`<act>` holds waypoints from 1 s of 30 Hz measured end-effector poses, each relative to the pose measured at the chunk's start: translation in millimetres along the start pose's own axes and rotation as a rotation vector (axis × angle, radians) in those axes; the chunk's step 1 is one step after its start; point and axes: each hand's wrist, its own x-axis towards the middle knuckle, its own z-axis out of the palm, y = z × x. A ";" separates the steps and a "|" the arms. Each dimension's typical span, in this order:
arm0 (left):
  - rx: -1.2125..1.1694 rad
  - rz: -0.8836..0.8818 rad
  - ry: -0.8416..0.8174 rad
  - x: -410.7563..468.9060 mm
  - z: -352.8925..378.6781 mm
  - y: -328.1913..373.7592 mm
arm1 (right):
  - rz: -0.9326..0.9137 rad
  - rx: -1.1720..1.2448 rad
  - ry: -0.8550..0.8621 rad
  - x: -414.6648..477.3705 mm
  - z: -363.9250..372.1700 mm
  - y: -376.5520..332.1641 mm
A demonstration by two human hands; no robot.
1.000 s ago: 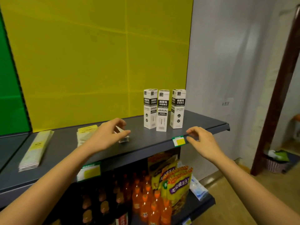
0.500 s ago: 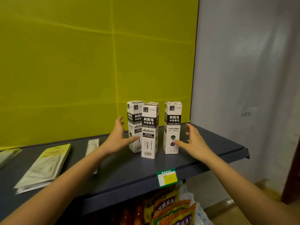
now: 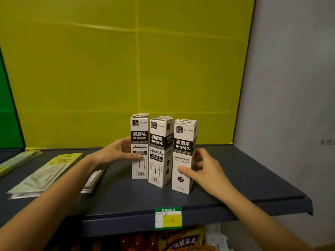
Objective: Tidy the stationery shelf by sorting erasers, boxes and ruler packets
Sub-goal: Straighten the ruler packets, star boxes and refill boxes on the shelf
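Three tall white-and-black boxes stand upright in a row on the dark grey shelf [image 3: 253,182]. My left hand [image 3: 116,153] wraps the left box [image 3: 139,138], thumb across its front and fingers behind it. My right hand [image 3: 204,171] holds the right box [image 3: 184,142], thumb on its front and fingers on its right side. The middle box [image 3: 158,147] stands between them, touched by neither hand. Flat ruler packets [image 3: 52,169] with yellow headers lie on the shelf to the left. A small white pack [image 3: 94,178] lies partly hidden under my left forearm.
A yellow back panel [image 3: 126,69] rises behind the shelf and a grey wall [image 3: 293,87] closes the right side. A green-and-yellow price tag [image 3: 168,218] hangs on the shelf's front lip. Snack bags [image 3: 181,241] and bottles fill the level below.
Both hands have closed in from open reaches onto the outer boxes. The right box now stands closer to the middle one. The view has moved nearer to the shelf.
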 end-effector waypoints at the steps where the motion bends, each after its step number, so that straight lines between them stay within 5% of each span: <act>1: 0.010 -0.012 0.002 -2.0 -1.1 -0.4 | -0.010 0.003 -0.018 1.3 1.6 -0.1; 16: -0.055 -0.003 0.009 -13.4 35.8 13.1 | 0.039 0.338 -0.235 17.3 17.9 -1.0; 30: -0.133 0.048 0.239 -21.7 63.4 2.8 | 0.061 0.430 -0.388 30.3 0.7 11.5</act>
